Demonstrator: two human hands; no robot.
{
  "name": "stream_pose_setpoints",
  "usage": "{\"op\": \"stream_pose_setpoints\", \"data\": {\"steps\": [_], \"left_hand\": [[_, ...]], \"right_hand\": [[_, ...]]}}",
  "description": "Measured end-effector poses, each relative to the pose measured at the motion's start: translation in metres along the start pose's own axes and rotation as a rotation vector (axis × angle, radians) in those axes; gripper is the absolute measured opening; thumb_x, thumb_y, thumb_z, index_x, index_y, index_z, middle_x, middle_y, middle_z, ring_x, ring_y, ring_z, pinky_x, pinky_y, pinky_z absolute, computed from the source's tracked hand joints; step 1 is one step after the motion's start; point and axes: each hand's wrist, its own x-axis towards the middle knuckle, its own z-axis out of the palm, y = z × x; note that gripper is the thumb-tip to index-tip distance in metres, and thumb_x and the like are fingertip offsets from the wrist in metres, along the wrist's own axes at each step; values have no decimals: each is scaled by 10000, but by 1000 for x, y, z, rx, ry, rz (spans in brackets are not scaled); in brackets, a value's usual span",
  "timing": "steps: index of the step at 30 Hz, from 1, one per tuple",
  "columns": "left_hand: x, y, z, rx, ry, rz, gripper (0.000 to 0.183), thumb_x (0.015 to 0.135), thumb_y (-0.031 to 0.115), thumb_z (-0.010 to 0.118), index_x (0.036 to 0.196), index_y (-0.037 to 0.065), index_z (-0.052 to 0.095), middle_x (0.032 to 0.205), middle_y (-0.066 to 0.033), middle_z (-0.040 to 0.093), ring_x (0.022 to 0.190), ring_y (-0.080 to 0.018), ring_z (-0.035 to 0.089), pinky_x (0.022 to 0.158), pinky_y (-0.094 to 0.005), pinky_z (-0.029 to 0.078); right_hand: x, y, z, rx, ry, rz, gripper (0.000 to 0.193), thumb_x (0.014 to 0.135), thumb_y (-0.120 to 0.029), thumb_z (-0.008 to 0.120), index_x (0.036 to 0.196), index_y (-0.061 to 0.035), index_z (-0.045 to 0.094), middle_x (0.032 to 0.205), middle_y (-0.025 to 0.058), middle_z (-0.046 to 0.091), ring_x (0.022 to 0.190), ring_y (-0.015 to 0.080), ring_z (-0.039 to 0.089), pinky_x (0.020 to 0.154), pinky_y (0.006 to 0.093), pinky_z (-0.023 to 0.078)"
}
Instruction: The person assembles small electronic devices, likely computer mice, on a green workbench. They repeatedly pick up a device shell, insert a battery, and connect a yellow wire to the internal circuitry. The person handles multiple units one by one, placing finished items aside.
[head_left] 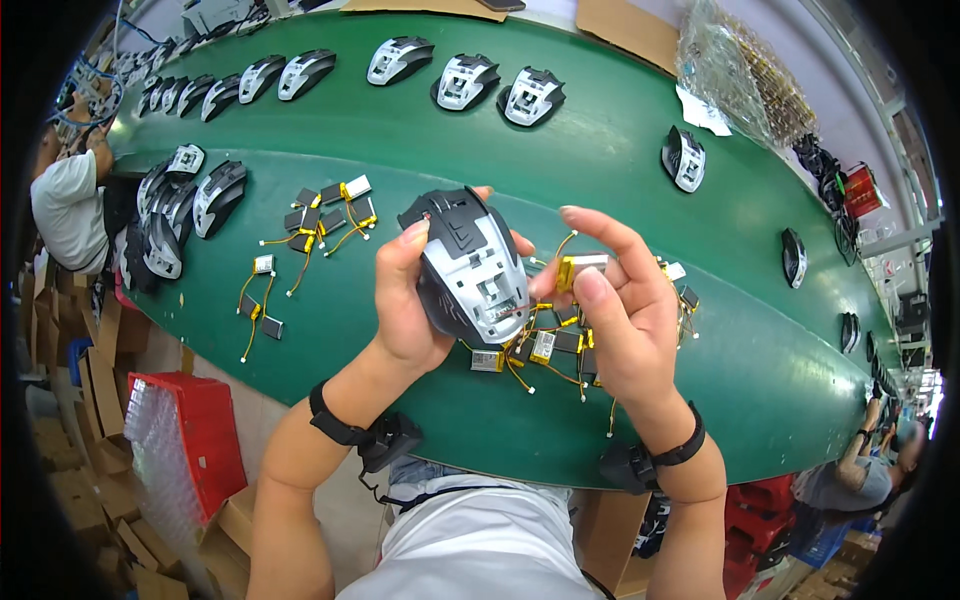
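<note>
My left hand (pixel 405 315) is closed around a black-and-silver computer mouse (pixel 462 240), tilted, with its open silver side facing me. In its opening, some inner parts show. Close beside the mouse, my right hand (pixel 640 310) pinches a small silver battery (pixel 585 264) with yellow tape between thumb and fingers. A thin wire with a white plug runs up near the index fingertip. On the bench under both hands lie several loose batteries (pixel 543 346) with thin leads, partly hidden by my right hand. More batteries (pixel 330 222) are scattered left of the mouse.
Several mouse bodies (pixel 465 83) line the far side of the green bench (pixel 400 150), with a stack (pixel 165 215) at left. A clear plastic bag (pixel 745 80) lies back right. A red crate (pixel 185 430) and cardboard boxes stand lower left. People work at both sides.
</note>
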Motion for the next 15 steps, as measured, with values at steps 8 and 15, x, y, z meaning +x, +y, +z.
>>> {"op": "stream_pose_setpoints", "data": {"steps": [8,15], "left_hand": [[-1,-1,-1,-73,46,-88,720,922,564,346,1389,29,460,1116,-214,656,966,-273,682,849,-381,566],[-3,-8,-5,-109,102,-137,709,923,589,355,1351,43,499,1119,-216,659,940,-274,686,847,-385,567]], "right_hand": [[-2,9,9,-889,-87,-384,246,850,-20,706,1097,-21,696,848,104,660,668,185,614,607,296,506],[-2,30,9,-1102,-55,-755,317,741,-16,789,1038,-5,681,908,88,633,694,222,613,590,328,516]]}}
